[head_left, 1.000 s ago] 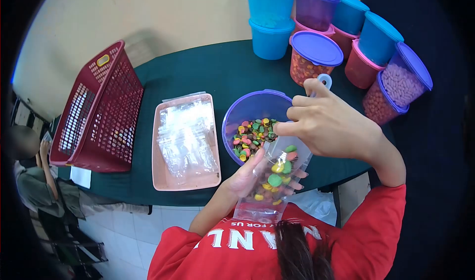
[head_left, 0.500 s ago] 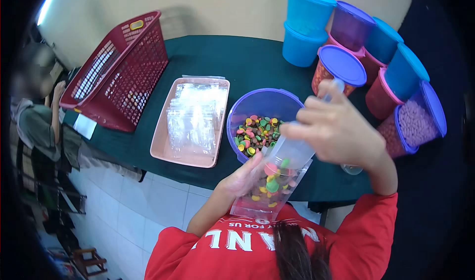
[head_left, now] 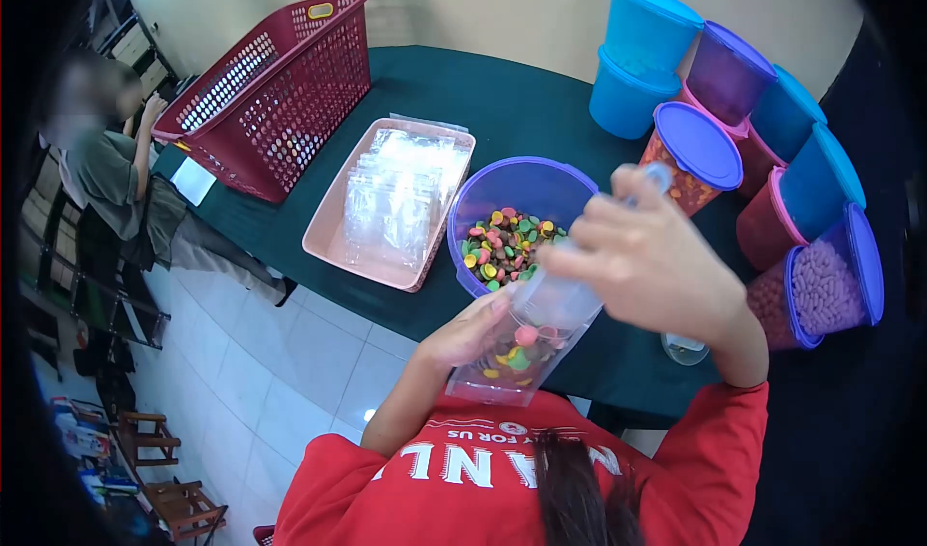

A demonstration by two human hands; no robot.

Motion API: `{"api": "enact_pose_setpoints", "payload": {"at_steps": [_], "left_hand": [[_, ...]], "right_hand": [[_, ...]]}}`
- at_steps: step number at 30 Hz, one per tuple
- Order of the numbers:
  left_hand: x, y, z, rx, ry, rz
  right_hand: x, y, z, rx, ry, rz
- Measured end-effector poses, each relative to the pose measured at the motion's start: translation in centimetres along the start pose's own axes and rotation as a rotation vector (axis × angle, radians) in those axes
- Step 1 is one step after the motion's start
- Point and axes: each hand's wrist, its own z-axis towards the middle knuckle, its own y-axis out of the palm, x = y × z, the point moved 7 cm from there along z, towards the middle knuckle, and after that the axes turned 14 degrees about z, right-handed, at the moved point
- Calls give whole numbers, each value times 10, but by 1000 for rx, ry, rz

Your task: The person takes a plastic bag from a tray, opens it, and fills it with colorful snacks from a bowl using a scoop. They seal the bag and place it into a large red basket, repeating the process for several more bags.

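- Position: the bag (head_left: pixel 507 358) is hanging just on the near side of the tub (head_left: pixel 521 171), tilting, its mouth facing the tub and its base pointing back at the wearer.
- Left hand (head_left: pixel 468 332): it is clamping the bag's side, thumb near the mouth; the fingers behind are not showing clearly.
- Right hand (head_left: pixel 642 261): it is closing round what appears to be a clear scoop (head_left: pixel 659 175), whose body is sitting at the bag's mouth; the hand is blurring, so exact finger placement cannot be told.
- Contents: coloured sweets (head_left: pixel 507 242) are lying loose in the tub, and similar ones are gathering in the bag's lower part.
- Handling, as judged: the bag is probably behaving as light, soft and slick film, giving way under pressure and sagging where the sweets are weighing. The sweets are likely being smooth and hard-shelled, liable to chip if squeezed. The scoop is seeming light and stiff.
- Recommended hold: the bag's side edge just below the mouth, with support beneath the filled part; the scoop by its handle.
- Surroundings: left of the tub, a tray (head_left: pixel 333 244) is holding flat spare bags (head_left: pixel 391 213); right of the tub, lidded jars (head_left: pixel 681 177) are standing.
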Motion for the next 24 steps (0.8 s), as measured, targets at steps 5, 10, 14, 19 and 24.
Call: {"api": "enact_pose_setpoints", "payload": {"at_steps": [5, 10, 14, 19, 24], "left_hand": [[19, -11, -1, -60, 134, -31], [33, -21, -2, -147, 167, 38], [46, -40, -12, -102, 219, 154], [46, -81, -18, 182, 205, 73], [52, -110, -27, 260, 241, 148]], "right_hand": [[48, -36, -23, 219, 386, -108], [95, 35, -48, 159, 649, 61], [71, 32, -43, 542, 683, 446], [17, 101, -6, 828, 677, 1298], [14, 135, 21, 970, 747, 1323]]}}
